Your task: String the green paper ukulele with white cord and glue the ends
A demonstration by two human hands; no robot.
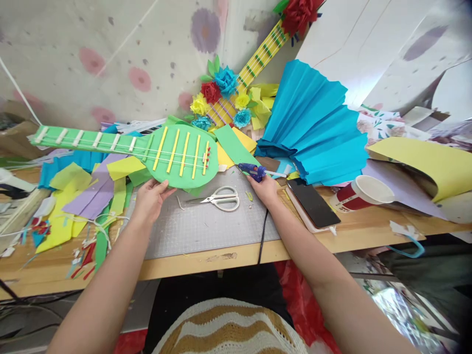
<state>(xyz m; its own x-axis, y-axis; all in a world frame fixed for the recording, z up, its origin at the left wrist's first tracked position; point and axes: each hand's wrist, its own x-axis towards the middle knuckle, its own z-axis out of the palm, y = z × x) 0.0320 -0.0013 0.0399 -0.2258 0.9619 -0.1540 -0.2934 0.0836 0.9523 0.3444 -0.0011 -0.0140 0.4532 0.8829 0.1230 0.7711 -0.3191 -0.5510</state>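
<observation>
A green paper guitar (177, 169) with yellow strips across its body and white strips on its neck is tilted up at the left, its neck pointing left. My left hand (150, 196) pinches the lower edge of its body. In my right hand (264, 191) is a blue glue gun (254, 171), a glue stick jutting from its back, its nozzle towards the guitar. Between the hands, white-handled scissors (225, 198) lie on the grey cutting mat (206, 236). The glue gun's cord (263, 236) drops over the table's front edge.
A yellow paper guitar (260, 61) with paper flowers leans at the back. Blue crepe paper (313, 123), a black phone (313, 204) and a paper cup (363, 194) stand or lie to the right. Paper scraps (92, 194) clutter the left side of the wooden table (173, 269).
</observation>
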